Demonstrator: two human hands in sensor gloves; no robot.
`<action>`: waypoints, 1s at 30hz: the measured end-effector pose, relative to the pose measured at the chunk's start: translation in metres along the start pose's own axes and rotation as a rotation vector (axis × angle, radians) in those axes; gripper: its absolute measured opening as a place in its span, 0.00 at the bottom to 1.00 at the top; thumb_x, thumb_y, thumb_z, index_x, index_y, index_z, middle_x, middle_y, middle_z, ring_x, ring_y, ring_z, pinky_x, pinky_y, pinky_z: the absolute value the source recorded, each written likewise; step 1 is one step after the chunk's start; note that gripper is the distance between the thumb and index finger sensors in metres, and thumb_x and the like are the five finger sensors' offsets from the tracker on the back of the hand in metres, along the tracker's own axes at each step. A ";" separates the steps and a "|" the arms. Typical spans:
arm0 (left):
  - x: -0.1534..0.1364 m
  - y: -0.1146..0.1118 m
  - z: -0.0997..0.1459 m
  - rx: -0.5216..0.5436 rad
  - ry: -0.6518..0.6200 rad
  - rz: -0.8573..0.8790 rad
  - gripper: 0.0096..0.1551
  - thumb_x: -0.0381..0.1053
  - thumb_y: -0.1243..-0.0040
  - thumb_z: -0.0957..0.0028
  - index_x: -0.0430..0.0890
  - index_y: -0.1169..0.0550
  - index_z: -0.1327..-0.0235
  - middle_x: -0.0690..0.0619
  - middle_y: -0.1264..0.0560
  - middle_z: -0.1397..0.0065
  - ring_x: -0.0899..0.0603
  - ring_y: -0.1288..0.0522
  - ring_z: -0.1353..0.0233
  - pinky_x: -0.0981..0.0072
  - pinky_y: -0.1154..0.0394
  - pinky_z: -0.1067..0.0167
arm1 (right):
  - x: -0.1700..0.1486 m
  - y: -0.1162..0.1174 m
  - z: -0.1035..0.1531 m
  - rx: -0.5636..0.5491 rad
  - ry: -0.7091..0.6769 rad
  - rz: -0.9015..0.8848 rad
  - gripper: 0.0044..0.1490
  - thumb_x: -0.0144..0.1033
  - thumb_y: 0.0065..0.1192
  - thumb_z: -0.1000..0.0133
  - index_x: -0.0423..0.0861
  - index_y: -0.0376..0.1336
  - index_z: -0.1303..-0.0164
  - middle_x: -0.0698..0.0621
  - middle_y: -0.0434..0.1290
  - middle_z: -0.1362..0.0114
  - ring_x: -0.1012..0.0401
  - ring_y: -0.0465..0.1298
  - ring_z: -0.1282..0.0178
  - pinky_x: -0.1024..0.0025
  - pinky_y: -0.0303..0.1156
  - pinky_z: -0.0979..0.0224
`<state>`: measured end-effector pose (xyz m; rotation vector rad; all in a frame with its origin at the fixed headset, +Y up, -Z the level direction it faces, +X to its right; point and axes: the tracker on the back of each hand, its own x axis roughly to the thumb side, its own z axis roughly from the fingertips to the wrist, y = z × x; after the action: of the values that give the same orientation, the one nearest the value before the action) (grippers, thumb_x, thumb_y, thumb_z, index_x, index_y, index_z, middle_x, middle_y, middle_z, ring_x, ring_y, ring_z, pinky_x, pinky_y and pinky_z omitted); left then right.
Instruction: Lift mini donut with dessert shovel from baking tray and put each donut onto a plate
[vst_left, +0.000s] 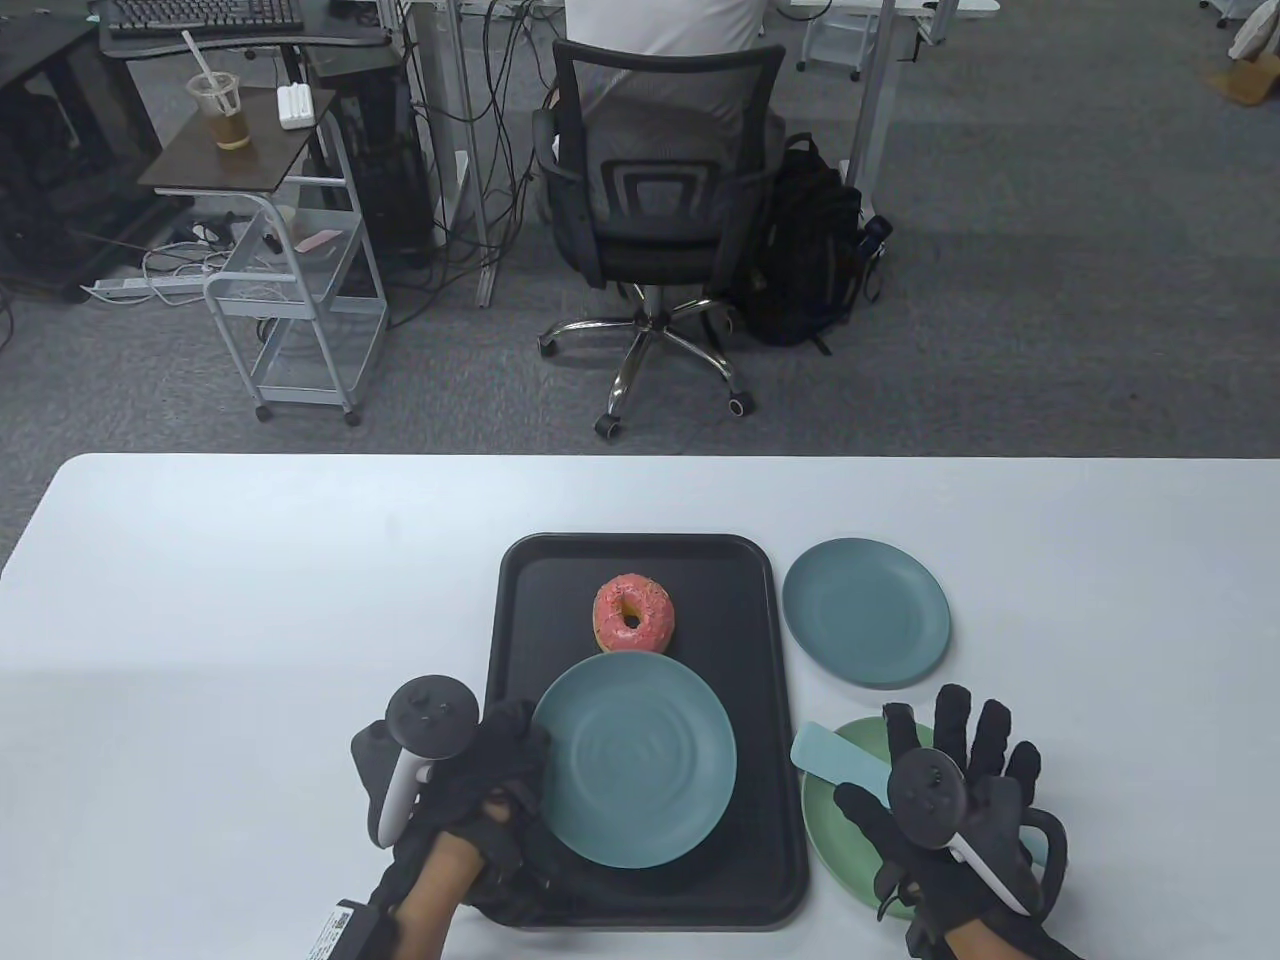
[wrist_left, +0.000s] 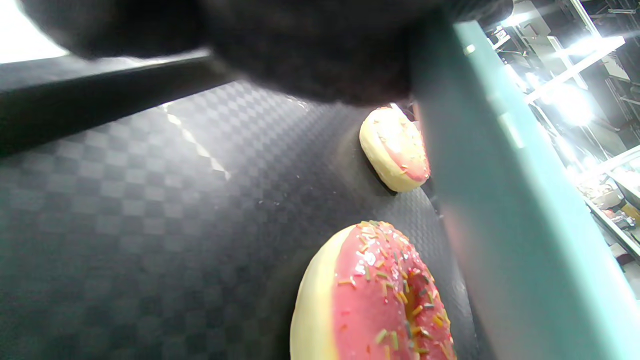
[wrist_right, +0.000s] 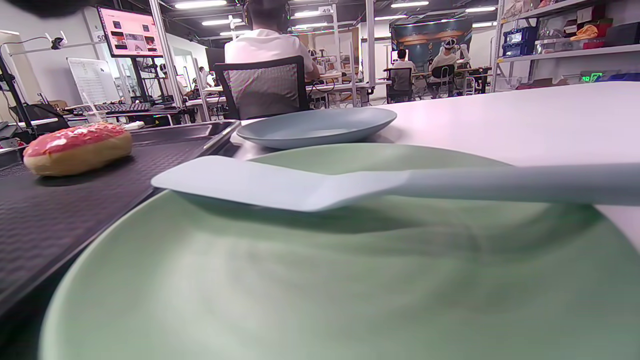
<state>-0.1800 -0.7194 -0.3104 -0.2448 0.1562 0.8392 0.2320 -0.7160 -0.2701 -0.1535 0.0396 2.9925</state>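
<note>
A black baking tray (vst_left: 520, 640) holds a pink sprinkled mini donut (vst_left: 634, 614). My left hand (vst_left: 505, 760) grips the left edge of a large teal plate (vst_left: 635, 760) and holds it raised over the tray's near half. In the left wrist view that plate (wrist_left: 505, 190) tilts above two donuts, one close (wrist_left: 380, 295) and one farther (wrist_left: 395, 150). The pale blue dessert shovel (vst_left: 835, 757) lies across a green plate (vst_left: 850, 840) right of the tray. My right hand (vst_left: 945, 740) hovers over its handle with straight, spread fingers and holds nothing. The right wrist view shows the shovel (wrist_right: 280, 182) resting on the green plate (wrist_right: 300, 280).
A second teal plate (vst_left: 865, 610) sits on the white table (vst_left: 250, 600) just right of the tray's far end. Beyond the table's far edge stands an office chair (vst_left: 655, 200) with a seated person, plus a small cart (vst_left: 300, 290).
</note>
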 end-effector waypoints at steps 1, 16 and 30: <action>0.000 0.000 0.000 0.000 -0.001 -0.001 0.26 0.56 0.44 0.54 0.51 0.29 0.43 0.56 0.17 0.57 0.53 0.14 0.78 0.65 0.14 0.74 | 0.000 0.000 0.000 -0.001 -0.001 0.000 0.63 0.72 0.50 0.55 0.51 0.39 0.15 0.36 0.26 0.13 0.30 0.26 0.18 0.25 0.24 0.27; 0.004 -0.006 0.001 -0.043 -0.033 0.014 0.26 0.56 0.44 0.54 0.51 0.29 0.43 0.56 0.17 0.57 0.54 0.14 0.77 0.65 0.14 0.74 | 0.042 -0.005 0.024 -0.123 -0.238 -0.278 0.52 0.64 0.42 0.51 0.38 0.62 0.29 0.34 0.73 0.31 0.38 0.73 0.39 0.39 0.62 0.34; 0.018 -0.023 0.008 -0.134 -0.103 0.049 0.26 0.56 0.45 0.54 0.51 0.29 0.43 0.56 0.17 0.57 0.54 0.14 0.77 0.66 0.14 0.74 | 0.054 0.006 0.025 -0.071 -0.278 -0.387 0.48 0.65 0.48 0.52 0.37 0.70 0.42 0.39 0.81 0.50 0.43 0.77 0.56 0.44 0.68 0.45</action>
<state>-0.1501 -0.7193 -0.3034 -0.3238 0.0097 0.9098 0.1753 -0.7130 -0.2509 0.2237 -0.1142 2.6011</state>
